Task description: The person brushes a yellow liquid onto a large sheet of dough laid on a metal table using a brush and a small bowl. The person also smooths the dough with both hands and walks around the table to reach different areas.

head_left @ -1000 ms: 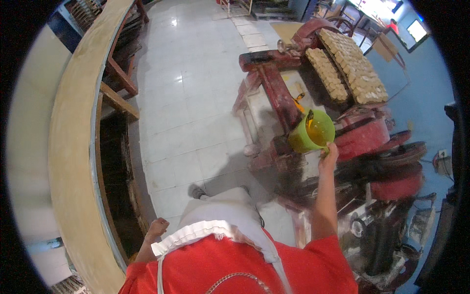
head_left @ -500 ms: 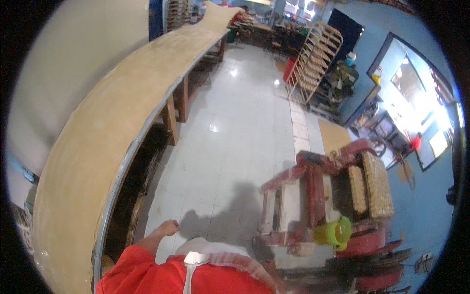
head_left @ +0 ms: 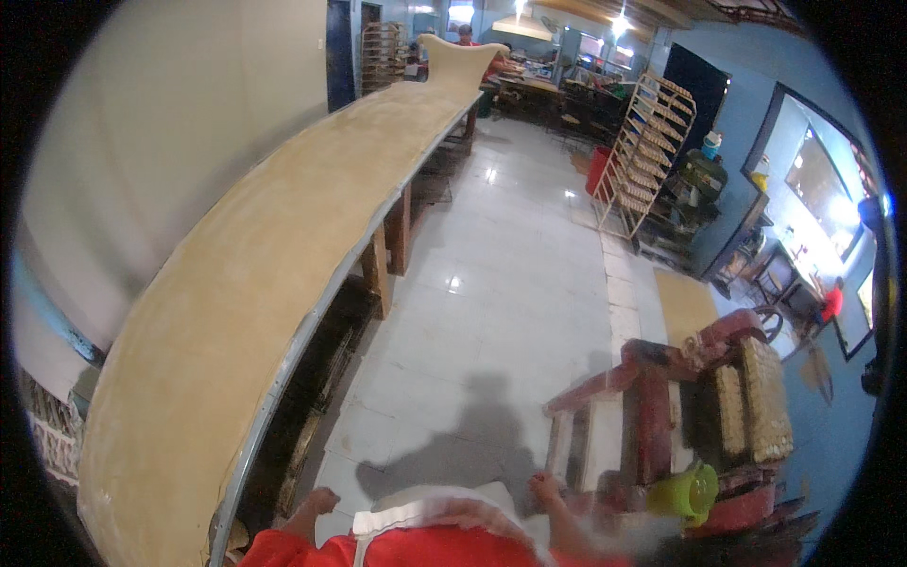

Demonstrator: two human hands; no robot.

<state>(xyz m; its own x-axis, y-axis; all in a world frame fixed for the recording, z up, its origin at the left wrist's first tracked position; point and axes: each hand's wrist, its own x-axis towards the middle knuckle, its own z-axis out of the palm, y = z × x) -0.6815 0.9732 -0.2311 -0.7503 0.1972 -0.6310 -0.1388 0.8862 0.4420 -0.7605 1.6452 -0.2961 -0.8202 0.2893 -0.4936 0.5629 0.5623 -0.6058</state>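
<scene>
My left hand [head_left: 322, 499] hangs low beside the near end of a long table, apart from it. Its fingers look curled in, and nothing shows in them. My right hand [head_left: 545, 488] is held low in front of me, left of a red-framed machine [head_left: 652, 406], fingers also curled with nothing visible in them. On the table lies a long, pale tan sheet of what looks like dough [head_left: 283, 227], reaching nearly to the metal edge [head_left: 269, 397]. At the far end the sheet rises in front of a person in red [head_left: 495, 64].
A yellow-green pitcher [head_left: 697, 493] stands by the machine. Farther along the right side are a tall rack of loaded trays [head_left: 647, 156], a red bin [head_left: 598, 170] and a tan board [head_left: 685, 304]. White floor tiles [head_left: 453, 283] run between table and machine.
My view has tilted up and shifted left, so the room sits lower and farther right. My right hand has come into view. The sheet's far end now shows raised, with the person behind it.
</scene>
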